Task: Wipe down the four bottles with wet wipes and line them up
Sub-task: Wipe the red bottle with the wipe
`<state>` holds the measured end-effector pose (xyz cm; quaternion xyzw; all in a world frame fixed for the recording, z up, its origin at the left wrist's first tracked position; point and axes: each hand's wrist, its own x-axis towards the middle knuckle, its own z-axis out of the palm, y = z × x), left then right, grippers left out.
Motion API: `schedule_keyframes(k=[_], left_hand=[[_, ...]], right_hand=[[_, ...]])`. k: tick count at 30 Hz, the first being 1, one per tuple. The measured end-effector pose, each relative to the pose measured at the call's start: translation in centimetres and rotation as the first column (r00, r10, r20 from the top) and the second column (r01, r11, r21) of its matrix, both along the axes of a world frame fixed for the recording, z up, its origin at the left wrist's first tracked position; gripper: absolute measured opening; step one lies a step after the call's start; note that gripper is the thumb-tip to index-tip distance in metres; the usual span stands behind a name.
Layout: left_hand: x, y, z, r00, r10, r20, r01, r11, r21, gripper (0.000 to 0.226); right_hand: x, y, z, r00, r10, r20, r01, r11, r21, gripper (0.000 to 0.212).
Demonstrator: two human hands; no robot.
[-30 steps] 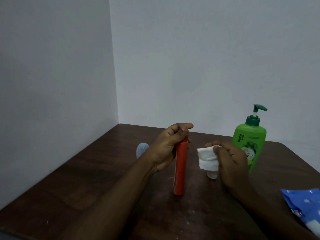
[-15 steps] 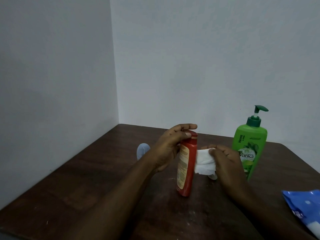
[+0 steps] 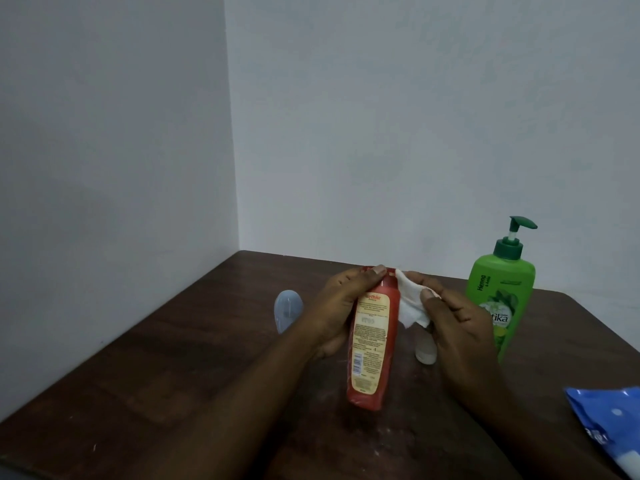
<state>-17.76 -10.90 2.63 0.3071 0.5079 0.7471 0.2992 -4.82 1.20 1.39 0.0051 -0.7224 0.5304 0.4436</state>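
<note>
Dark wooden worktop [image 3: 173, 358], grey corner | left hand [image 3: 341, 306] grip clamped on upright red plastic bottle [image 3: 372, 344], base on worktop | right hand [image 3: 460, 327] pinches white wet wipe [image 3: 410, 304] against bottle's right shoulder.

left hand [image 3: 341, 308] grips red bottle [image 3: 372, 341] upright on table [image 3: 173, 375]; right hand [image 3: 460, 327] presses wipe [image 3: 410, 303] against its right side.

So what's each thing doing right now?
red bottle: tilted, held by left hand
wet wipe: pressed on its upper side by right hand
green pump bottle: upright
bluish bottle: partly hidden
small white bottle: mostly hidden
blue wipes pack: lying flat
</note>
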Motion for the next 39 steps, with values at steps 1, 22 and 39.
schedule_keyframes(k=[1, 22, 39], left_hand=[[0.2, 0.1, 0.1, 0.999, -0.025, 0.048, 0.023, 0.999, 0.025, 0.031], [-3.8, -1.8, 1.5, 0.865, 0.085, 0.494, -0.293, 0.886, 0.360, 0.056], [0.2, 0.1, 0.8, 0.935, 0.006, 0.356, -0.076, 0.980, 0.182, 0.053]], right_hand=[[0.1, 0.0, -0.2, 1.000, -0.015, 0.013, 0.014, 0.993, 0.115, 0.033], [0.8, 0.1, -2.2, 0.995, 0.100, 0.025, -0.093, 0.769, 0.633, 0.040], [-0.6, 0.6, -2.1, 0.975, 0.035, 0.217, -0.131, 0.887, 0.443, 0.047]])
